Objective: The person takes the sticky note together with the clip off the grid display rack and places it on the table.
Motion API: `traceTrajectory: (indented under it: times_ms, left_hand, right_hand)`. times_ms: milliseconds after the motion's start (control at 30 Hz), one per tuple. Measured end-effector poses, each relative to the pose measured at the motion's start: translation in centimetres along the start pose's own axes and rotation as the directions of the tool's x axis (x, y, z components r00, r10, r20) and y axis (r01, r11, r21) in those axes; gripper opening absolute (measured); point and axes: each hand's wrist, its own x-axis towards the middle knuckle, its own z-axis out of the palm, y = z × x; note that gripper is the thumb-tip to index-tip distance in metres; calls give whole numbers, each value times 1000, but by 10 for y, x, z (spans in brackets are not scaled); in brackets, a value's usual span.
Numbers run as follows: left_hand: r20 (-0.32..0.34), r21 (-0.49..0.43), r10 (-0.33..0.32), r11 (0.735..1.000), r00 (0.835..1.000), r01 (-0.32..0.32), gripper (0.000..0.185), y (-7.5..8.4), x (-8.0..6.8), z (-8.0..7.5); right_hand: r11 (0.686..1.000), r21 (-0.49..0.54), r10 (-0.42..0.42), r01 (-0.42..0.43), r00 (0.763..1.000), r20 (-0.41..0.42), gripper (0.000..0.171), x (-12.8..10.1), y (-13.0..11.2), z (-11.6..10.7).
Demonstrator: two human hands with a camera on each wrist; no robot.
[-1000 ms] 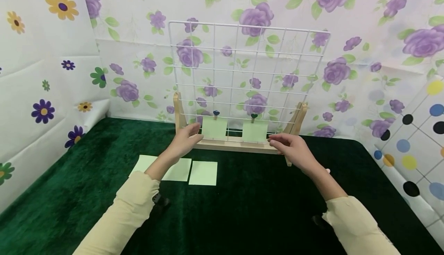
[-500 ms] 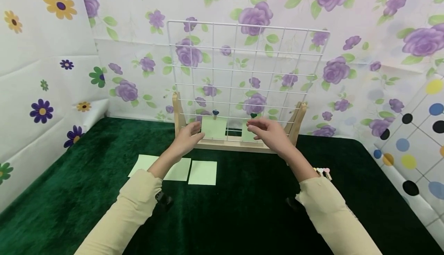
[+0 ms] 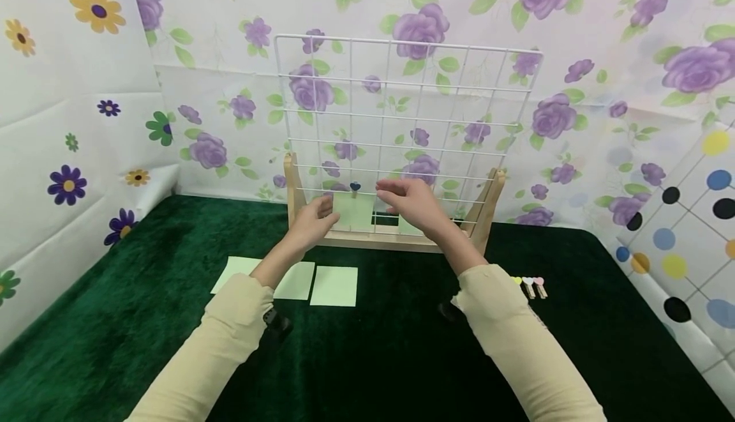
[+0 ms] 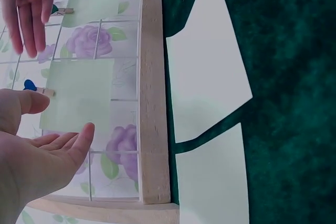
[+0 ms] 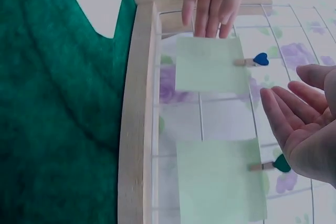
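Two pale green paper squares hang from a white wire grid (image 3: 425, 83). A blue heart clothespin (image 3: 355, 186) pins the left paper (image 3: 353, 211). A green heart clothespin (image 5: 282, 163) pins the right paper (image 5: 220, 182), which is partly hidden in the head view. My left hand (image 3: 310, 224) is beside the left paper's left edge, thumb and fingers apart, holding nothing. My right hand (image 3: 415, 203) hovers in front of the grid, covering the green clothespin in the head view. Its fingers are extended toward the left paper, with nothing in them.
Wooden feet and a wooden bar (image 3: 379, 241) support the grid. Several loose pale green papers (image 3: 334, 286) lie on the dark green cloth (image 3: 379, 358), partly behind the left forearm. Heart clothespins (image 3: 529, 286) lie at the right, near the right sleeve. Flowered sheeting (image 3: 230, 13) stands behind.
My right hand has moved left along the grid, from the right paper's edge toward the left paper, uncovering the clothespins on the cloth. My left hand has barely moved.
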Motion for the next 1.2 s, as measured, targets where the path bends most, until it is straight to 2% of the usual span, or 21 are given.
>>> traceTrajectory:
  times_ms: [433,767,933,1200]
  left_hand:
    - [-32,-13,-3,1000,999,2,57,1,7,5]
    - [-45,-39,-16,999,999,15,56,2,11,9]
    - [-58,-66,-28,997,998,24,53,2,14,9]
    - [-115,-126,-42,992,993,27,45,-4,18,7]
  right_hand:
    - [999,35,33,-33,999,-3,40,23,-5,21]
    - [995,70,68,-64,997,-48,35,32,-3,32]
    - [995,47,86,-83,995,-57,35,36,-4,33]
    - [994,18,110,-109,993,-49,35,41,-8,38]
